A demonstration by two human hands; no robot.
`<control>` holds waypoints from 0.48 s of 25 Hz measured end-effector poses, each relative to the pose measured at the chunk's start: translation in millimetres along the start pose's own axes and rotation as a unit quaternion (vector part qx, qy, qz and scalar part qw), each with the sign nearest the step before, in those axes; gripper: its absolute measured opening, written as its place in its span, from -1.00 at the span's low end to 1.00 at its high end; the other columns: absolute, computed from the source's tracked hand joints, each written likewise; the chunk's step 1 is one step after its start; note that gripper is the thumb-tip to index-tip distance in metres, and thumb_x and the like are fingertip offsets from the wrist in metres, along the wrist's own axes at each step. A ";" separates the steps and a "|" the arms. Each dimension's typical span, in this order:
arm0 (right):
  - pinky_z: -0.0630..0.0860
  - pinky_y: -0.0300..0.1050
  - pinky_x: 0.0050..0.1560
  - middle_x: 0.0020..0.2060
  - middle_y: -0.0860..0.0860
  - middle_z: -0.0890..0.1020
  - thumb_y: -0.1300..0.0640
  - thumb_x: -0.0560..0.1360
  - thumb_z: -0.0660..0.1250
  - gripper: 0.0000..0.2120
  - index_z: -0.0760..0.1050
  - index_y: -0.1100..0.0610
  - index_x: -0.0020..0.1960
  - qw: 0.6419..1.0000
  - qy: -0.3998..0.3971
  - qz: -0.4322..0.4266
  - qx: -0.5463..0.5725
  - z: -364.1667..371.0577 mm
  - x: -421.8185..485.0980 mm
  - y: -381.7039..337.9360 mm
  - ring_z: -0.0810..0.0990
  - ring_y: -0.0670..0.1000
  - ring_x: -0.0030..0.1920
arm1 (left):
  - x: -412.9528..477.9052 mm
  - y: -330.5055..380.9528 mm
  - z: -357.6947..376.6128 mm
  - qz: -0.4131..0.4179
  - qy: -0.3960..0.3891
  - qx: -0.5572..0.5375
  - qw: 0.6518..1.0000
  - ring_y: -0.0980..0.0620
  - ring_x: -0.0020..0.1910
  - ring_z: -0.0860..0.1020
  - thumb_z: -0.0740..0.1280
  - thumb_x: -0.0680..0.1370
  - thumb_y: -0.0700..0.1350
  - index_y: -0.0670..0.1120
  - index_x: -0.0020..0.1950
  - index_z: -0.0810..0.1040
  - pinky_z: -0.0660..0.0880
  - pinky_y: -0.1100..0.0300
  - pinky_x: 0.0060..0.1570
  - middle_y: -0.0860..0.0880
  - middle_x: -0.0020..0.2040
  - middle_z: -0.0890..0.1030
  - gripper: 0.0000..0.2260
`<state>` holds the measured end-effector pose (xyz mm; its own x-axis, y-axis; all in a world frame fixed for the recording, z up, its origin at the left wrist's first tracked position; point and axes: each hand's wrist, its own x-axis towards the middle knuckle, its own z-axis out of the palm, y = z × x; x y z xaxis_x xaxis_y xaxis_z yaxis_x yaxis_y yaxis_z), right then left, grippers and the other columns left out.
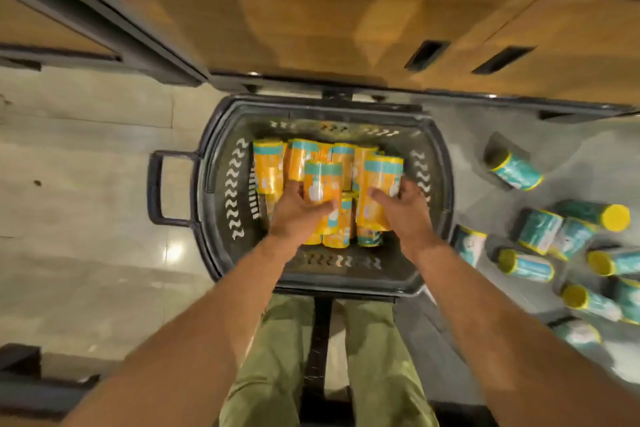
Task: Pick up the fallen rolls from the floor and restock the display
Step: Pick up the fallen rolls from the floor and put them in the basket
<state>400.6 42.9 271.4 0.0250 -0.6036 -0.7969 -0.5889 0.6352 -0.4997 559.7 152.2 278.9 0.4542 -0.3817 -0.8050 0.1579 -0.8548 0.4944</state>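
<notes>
A dark plastic basket [221,156] stands on the floor in front of me, holding several orange rolls with teal bands [268,166]. My left hand [298,211] grips one orange roll [323,180] near the middle of the basket. My right hand [405,208] grips another orange roll [379,184] beside it. Both rolls sit on top of the pile. Several teal rolls with yellow ends [540,230] lie scattered on the floor to the right of the basket.
A wooden cabinet front [346,28] with dark slot handles rises just beyond the basket. Pale glossy floor tiles [86,201] spread to the left. The basket's handle [156,187] sticks out on its left side. My legs in green trousers stand behind the basket.
</notes>
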 end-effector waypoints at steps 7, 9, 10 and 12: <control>0.65 0.06 0.11 -0.02 -0.03 0.71 -0.23 0.25 0.59 -0.38 0.57 0.04 0.19 0.993 0.002 0.002 -0.119 65.2 141.0 43.3 0.70 0.05 0.01 | 150.2 -37.8 50.0 0.061 0.089 0.178 0.978 -0.09 0.10 0.58 0.58 0.33 0.14 -0.05 0.01 0.50 0.53 0.09 0.00 -0.07 0.08 0.59 -0.56; 0.62 0.06 0.17 0.06 -0.02 0.70 -0.29 0.24 0.56 -0.29 0.53 0.06 0.26 0.991 0.018 -0.005 -0.133 77.4 158.0 51.3 0.68 0.07 0.08 | 162.6 -46.9 63.2 0.084 0.138 0.197 0.967 -0.08 0.11 0.55 0.57 0.32 0.22 -0.08 0.09 0.53 0.52 0.07 0.00 -0.07 0.11 0.55 -0.47; 0.60 0.01 0.18 0.09 -0.04 0.68 -0.27 0.29 0.57 -0.30 0.49 0.07 0.29 0.989 0.017 -0.013 -0.145 82.8 161.3 56.1 0.66 0.05 0.09 | 164.3 -50.3 70.2 0.100 0.155 0.197 0.963 -0.08 0.12 0.53 0.57 0.33 0.23 -0.08 0.14 0.53 0.50 0.07 -0.02 -0.06 0.12 0.54 -0.44; 0.56 -0.16 0.06 0.04 -0.11 0.66 -0.20 0.38 0.58 -0.40 0.46 0.06 0.26 0.989 0.019 -0.034 -0.145 90.0 164.5 68.8 0.63 -0.06 0.02 | 162.9 -55.0 82.8 0.134 0.179 0.198 0.954 -0.10 0.15 0.51 0.57 0.36 0.20 -0.09 0.22 0.48 0.47 0.05 -0.09 -0.07 0.16 0.51 -0.41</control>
<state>436.9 30.7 75.4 0.0461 -0.6612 -0.7488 -0.7945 0.4302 -0.4287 552.4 108.0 93.4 0.7141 -0.5208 -0.4679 -0.3176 -0.8366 0.4464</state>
